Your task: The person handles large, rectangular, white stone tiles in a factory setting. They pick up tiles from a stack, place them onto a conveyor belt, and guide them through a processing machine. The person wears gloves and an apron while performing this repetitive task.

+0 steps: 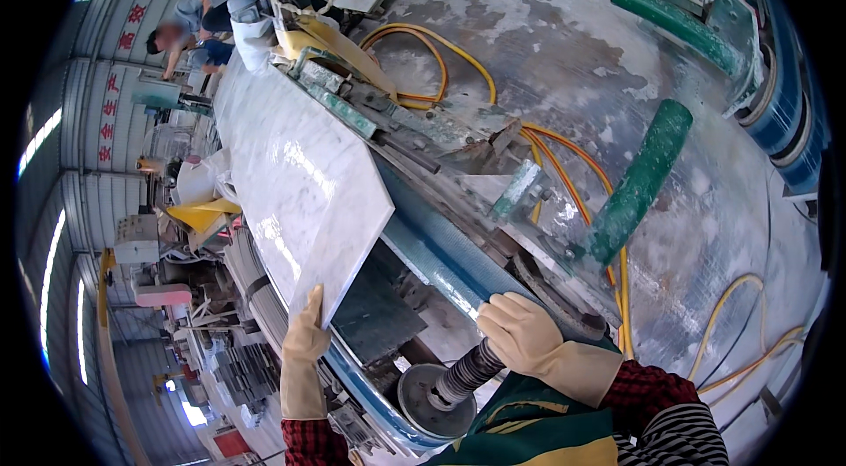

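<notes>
Fingers of the left hand (306,336) are curled round the near corner of the white marble slab (295,168), so that corner is gripped, all inside a tan rubber glove. The right hand (522,332), gloved the same, is laid flat and relaxed on the blue belt (432,256) just right of the slab, nothing clenched there as far as can be seen.

The slab is lying on the machine bed, long axis running from the near corner away to the far left, where another person (198,30) is bent over at the far end. Its right edge is lined up along a rail of metal clamps (339,96). Off to the right, wet concrete floor (564,43) is crossed by yellow hoses (441,56), with green padded rollers (643,180) beside the belt. The left side is crowded with machinery (176,246), pretty tight there.
</notes>
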`<state>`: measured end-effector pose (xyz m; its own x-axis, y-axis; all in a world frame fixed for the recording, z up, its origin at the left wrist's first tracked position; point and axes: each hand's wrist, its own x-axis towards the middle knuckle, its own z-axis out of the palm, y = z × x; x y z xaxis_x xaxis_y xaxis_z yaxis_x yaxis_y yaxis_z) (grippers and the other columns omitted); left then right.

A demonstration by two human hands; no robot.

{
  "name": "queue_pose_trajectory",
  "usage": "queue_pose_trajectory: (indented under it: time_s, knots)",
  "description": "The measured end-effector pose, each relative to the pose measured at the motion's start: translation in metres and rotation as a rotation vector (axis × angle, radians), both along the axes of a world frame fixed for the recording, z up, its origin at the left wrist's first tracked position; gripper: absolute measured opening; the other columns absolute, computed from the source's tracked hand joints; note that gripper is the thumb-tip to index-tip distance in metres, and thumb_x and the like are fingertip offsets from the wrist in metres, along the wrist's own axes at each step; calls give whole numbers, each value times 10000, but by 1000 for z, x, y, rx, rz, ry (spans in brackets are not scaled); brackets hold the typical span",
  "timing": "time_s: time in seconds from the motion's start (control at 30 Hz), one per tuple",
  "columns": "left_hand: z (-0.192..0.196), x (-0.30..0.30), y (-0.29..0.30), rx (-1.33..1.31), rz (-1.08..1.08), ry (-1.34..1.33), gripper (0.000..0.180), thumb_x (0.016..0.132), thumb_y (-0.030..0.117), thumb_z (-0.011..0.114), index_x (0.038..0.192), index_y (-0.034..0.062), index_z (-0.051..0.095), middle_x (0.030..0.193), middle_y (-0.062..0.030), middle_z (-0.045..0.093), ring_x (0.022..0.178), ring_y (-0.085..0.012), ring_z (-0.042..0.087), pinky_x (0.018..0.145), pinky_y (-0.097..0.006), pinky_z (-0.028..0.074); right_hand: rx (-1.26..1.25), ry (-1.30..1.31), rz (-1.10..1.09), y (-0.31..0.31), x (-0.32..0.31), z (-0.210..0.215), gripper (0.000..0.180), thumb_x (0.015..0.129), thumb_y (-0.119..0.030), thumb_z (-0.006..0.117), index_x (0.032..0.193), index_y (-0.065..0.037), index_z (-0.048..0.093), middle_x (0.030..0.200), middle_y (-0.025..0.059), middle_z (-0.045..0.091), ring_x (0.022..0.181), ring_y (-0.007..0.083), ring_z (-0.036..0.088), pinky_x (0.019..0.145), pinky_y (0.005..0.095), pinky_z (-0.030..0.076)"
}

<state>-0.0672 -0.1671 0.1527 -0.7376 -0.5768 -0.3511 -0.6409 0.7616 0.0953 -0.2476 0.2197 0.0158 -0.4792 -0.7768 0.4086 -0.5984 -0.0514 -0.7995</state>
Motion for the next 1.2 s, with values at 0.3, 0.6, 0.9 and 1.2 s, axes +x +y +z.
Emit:
queue_pose_trajectory:
  time_s: [0.3,0.6,0.9,1.2]
  knots:
    - [-1,-1,17,-73,-93,74,696,864,-82,487,1544,64,483,1493,-268,548,1398,-401,527,1186,-415,418,138,-1123,473,-160,68,6,827,1011,-440,678,1619,-8,322,1556,263,511,1445,330,509,1191,382,398]
    - [-55,62,54,-446,12,381,340,961,107,568,1293,104,644,1152,-94,722,1011,-249,714,863,-378,593,295,-1370,-129,-259,130,61,601,971,-433,737,1328,37,621,1244,122,687,1097,191,686,942,322,554]
    - [-149,306,164,-74,316,945,355,857,63,687,1206,36,626,1112,-122,677,1017,-318,670,904,-436,547,22,-1379,-44,-265,113,53,443,1091,-172,531,1422,111,453,1384,268,611,1266,394,640,1031,484,619]
    - [-178,338,173,-131,255,1219,365,831,101,674,1180,-6,679,1221,-129,699,1180,-317,657,1070,-444,501,-22,-1305,-150,-284,95,62,413,1083,-153,494,1374,141,486,1366,265,637,1228,386,670,1043,436,613]
